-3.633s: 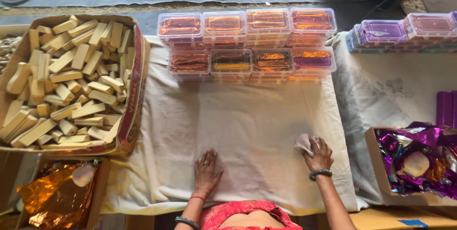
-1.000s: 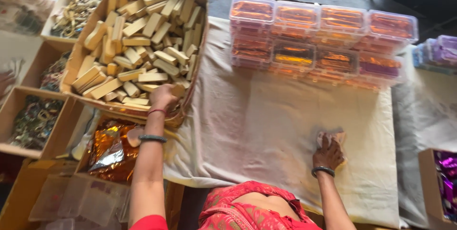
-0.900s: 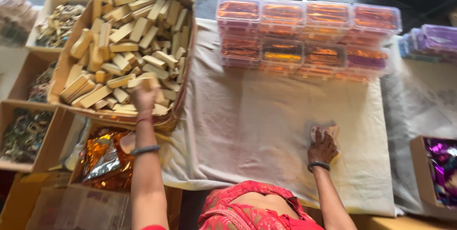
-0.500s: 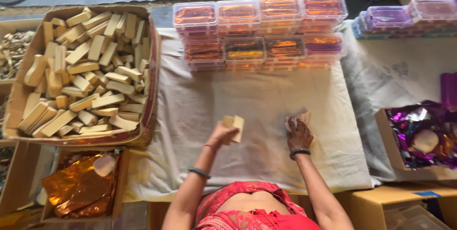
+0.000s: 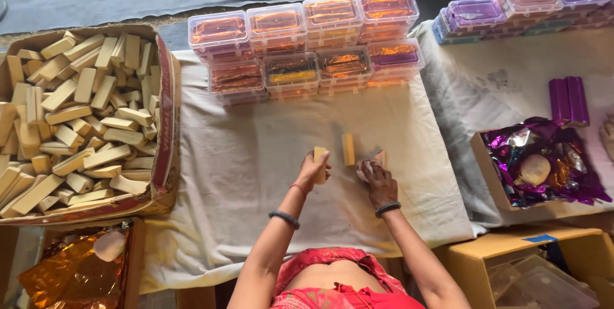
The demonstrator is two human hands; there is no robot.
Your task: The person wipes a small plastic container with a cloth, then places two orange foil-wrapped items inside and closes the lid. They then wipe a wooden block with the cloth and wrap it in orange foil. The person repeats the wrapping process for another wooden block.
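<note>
Now left hand [image 5: 312, 171] grips bar [image 5: 319, 159] — upright.

This is looking like a small packing workshop, where goods are being wrapped and boxed by hand. A large cardboard box [image 5: 167, 123] is sitting at the left, heaped with pale tan bars [image 5: 77, 117], all alike. Clear plastic boxes [image 5: 300, 44] holding orange foil are standing stacked in rows on a surface [image 5: 243, 175] covered with white cloth. Open cartons of orange foil [image 5: 64, 277] and purple foil [image 5: 543, 155] are lying alongside, and more lidded boxes with purple contents [image 5: 524, 2] are lining up on a second cloth-covered surface.
</note>
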